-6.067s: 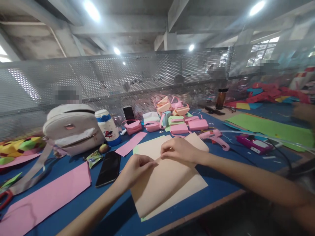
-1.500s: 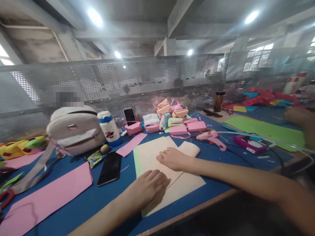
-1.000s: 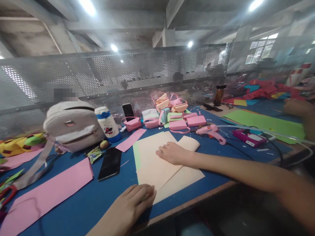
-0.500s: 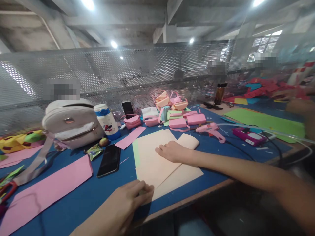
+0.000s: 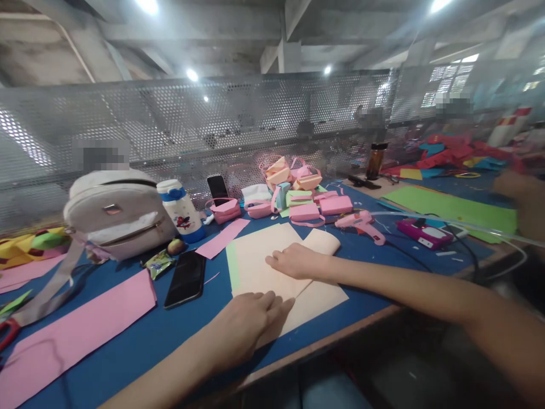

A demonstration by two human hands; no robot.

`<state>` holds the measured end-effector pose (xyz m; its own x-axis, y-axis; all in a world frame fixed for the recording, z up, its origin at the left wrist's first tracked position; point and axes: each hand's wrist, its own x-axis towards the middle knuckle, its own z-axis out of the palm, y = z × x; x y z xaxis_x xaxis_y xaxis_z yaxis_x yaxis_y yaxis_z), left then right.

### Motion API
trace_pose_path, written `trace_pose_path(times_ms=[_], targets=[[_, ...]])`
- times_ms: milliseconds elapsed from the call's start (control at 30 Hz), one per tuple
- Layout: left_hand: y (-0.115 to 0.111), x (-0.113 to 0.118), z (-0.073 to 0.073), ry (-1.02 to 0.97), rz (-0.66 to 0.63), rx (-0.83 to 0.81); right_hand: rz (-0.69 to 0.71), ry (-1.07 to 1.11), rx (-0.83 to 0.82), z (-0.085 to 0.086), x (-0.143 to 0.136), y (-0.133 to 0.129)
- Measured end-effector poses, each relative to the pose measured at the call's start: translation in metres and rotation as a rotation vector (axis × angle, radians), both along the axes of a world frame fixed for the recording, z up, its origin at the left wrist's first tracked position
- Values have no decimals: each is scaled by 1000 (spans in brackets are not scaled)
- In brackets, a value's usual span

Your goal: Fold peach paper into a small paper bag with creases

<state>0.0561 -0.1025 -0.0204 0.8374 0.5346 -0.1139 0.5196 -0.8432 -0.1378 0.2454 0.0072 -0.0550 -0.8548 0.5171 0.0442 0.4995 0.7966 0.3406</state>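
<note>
The undersides of both hands are hidden, and the paper's near left corner is covered by the left hand (image 5: 251, 315). Both forearms are cut off by the frame, as are the red scissors (image 5: 11, 332) at the left edge; another person's arm (image 5: 515, 193) at far right is blurred. The cream paper (image 5: 259, 250) is laid on the blue table (image 5: 140, 335) in overlapping layers, its right end curled up, with a green sheet (image 5: 232, 264) showing along its left edge. By the right hand (image 5: 296, 261), the paper is touched palm down, fingers loosely open and slightly bent. The left hand is rested on the near part, fingers partly spread; whether anything is pinched beneath either palm cannot be told. The phone (image 5: 185, 278) is seen left of the paper, the glue gun (image 5: 361, 224) beyond its right end.
</note>
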Motion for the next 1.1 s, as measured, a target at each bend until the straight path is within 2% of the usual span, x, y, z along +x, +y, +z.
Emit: trace_pose_path(times_ms=[167,333,533,700,867,1100], targets=[[13,18,7,56,60,-82,10,-9,-20,3,1,0],[27,29,10,194,40,-95,16,-19,-36,4,2,1],[36,33,3,148,-15,-92,17,-21,-50,5,1,1],[44,45,7,137,-33,-102,3,-19,-60,5,-1,1],[41,52,8,97,-32,-91,-3,-5,-97,5,0,3],[52,66,-2,77,-3,-159,-19,8,-204,17,-1,0]])
